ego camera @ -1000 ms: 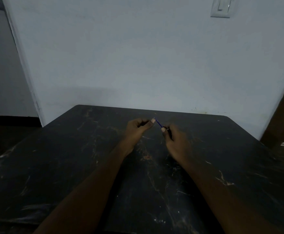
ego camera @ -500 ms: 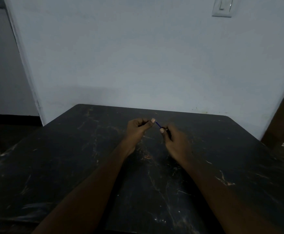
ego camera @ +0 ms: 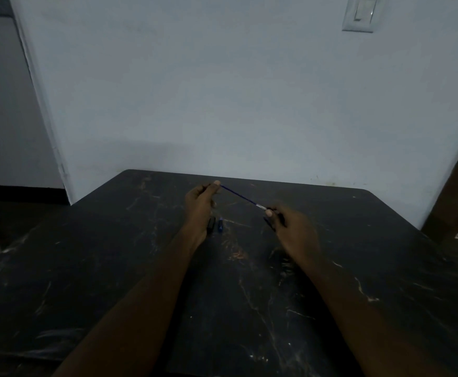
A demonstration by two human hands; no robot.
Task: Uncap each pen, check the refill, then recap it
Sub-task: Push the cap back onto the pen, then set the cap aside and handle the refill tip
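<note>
From the head camera, both hands are held just above the dark counter (ego camera: 113,254). The left hand (ego camera: 201,201) pinches the far end of the thin blue refill (ego camera: 240,195). The right hand (ego camera: 291,228) holds the dark pen body (ego camera: 269,223), and the refill's silver end is at its thumb. A black cap (ego camera: 211,223) and a small blue piece (ego camera: 220,223) lie side by side on the counter, just beside the left wrist.
</note>
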